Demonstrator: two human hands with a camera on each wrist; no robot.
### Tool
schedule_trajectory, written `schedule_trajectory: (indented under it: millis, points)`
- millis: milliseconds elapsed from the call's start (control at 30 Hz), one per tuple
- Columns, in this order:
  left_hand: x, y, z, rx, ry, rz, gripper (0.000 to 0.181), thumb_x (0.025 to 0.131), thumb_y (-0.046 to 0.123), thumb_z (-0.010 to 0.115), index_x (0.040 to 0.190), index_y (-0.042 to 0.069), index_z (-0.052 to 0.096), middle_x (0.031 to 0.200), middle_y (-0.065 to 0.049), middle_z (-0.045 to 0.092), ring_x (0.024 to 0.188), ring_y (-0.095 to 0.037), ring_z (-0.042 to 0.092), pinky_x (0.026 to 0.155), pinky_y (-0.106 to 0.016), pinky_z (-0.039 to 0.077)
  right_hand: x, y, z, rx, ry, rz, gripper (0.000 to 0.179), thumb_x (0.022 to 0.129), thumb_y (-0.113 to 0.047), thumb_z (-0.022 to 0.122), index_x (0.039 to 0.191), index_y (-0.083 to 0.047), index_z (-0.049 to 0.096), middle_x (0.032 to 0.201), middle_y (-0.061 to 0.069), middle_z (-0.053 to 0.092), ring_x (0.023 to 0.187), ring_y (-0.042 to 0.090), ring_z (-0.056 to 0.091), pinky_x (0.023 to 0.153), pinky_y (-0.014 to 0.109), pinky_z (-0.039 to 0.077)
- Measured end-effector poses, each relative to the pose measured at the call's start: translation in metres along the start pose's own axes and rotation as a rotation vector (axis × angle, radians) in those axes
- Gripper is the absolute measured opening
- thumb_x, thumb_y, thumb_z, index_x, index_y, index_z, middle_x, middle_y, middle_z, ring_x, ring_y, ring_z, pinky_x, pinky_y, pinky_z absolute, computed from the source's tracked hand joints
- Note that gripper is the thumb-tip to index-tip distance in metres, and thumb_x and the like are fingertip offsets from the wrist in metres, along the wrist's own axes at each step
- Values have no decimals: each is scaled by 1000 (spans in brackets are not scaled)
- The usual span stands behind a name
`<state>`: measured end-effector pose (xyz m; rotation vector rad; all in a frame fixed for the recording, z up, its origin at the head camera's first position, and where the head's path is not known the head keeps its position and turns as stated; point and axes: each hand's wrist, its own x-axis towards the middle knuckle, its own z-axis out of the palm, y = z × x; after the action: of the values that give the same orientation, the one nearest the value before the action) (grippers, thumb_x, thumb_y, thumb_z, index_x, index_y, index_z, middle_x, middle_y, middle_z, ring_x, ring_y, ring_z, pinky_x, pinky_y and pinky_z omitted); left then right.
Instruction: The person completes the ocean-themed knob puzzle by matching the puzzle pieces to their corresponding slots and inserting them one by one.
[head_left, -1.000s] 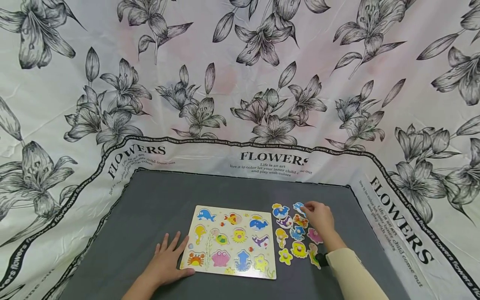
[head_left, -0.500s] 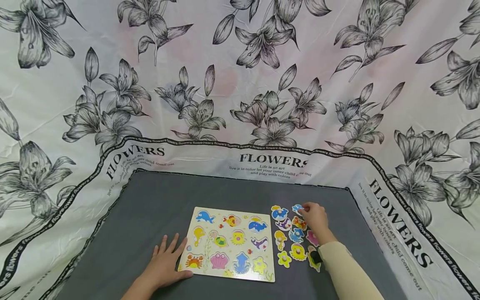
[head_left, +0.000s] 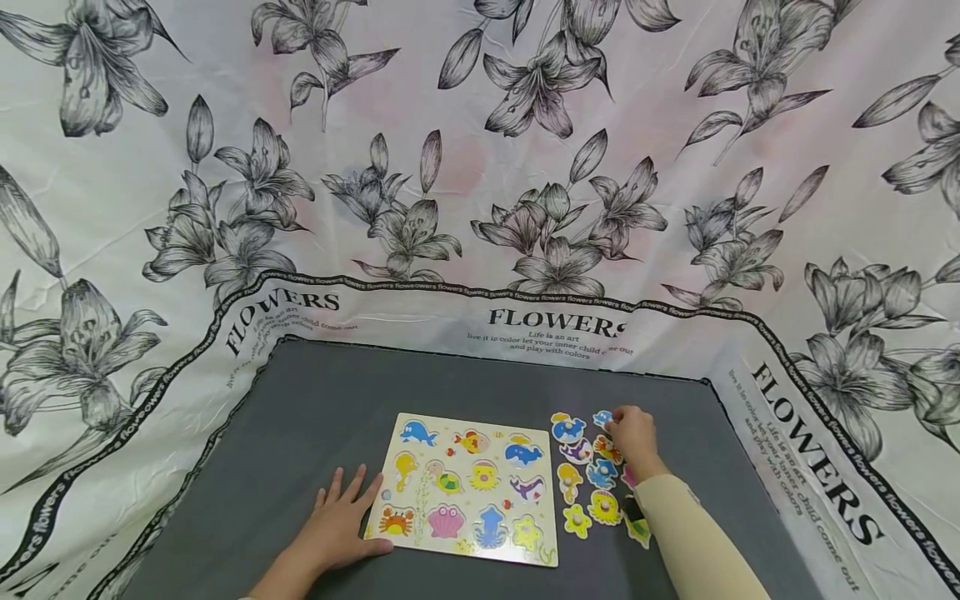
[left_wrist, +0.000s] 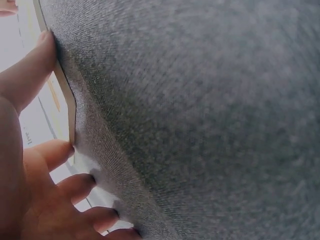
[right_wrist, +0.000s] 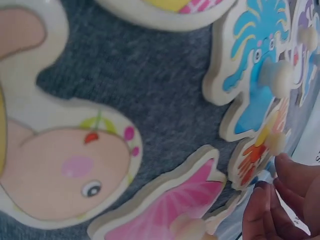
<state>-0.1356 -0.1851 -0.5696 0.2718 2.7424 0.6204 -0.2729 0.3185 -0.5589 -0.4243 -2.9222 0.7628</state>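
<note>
My left hand (head_left: 337,517) lies spread, thumb along the front edge and fingertips by the left edge of a cream sea-animal puzzle board (head_left: 542,439). In the left wrist view its thumb and forefinger touch the board's rim (left_wrist: 65,92). Up at the far right, my right hand (head_left: 636,435) pinches a small blue fish-like puzzle piece (head_left: 602,418); the fingers partly hide it. Close by my fingers lies a knobbed crab piece (right_wrist: 252,162), with a blue squid piece (right_wrist: 255,65) beyond it in the right wrist view.
Several more knobbed pieces lie right of the board, among them a blue whale (head_left: 568,430), yellow star (head_left: 577,521) and yellow octopus (head_left: 604,507). A turtle piece (right_wrist: 75,170) sits under my right wrist. Flower-printed cloth (head_left: 555,321) borders the grey table (head_left: 360,383).
The right hand shifts slightly left over the blue piece, its fingers drawing in. The left hand stays on the board. The head view sways a little.
</note>
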Motion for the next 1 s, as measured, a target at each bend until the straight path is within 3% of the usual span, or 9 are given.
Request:
schedule_trajectory:
  millis: [233,433,667,1000]
  points:
    - [1,-1,0,-4,7,5,111,70,70,79,157,15,39,165,-22,25,149,-58,9,111,-78,16,3,4,3,4,0,26,26,97,-13,68,112,8,67,108,27,67,90,36,63,81,51,55]
    - [0,-1,-2,-15,8,8,111,69,68,80,157,14,39,164,-23,26,149,-59,9,110,-79,16,4,2,4,7,0,4,21,97,-11,68,108,7,70,106,26,69,86,34,65,77,50,56]
    - [0,2,-4,-25,-9,1,110,69,67,81,157,14,39,165,-23,25,149,-59,7,110,-79,15,4,-2,-4,19,43,-22,24,99,-12,65,114,6,70,107,25,69,90,36,65,79,50,55]
    - [2,0,-2,-21,-17,-8,112,69,69,80,157,14,38,165,-24,24,149,-60,6,110,-80,14,-4,-24,-14,52,69,-89,24,99,-14,66,115,1,73,109,21,72,90,32,67,82,49,58]
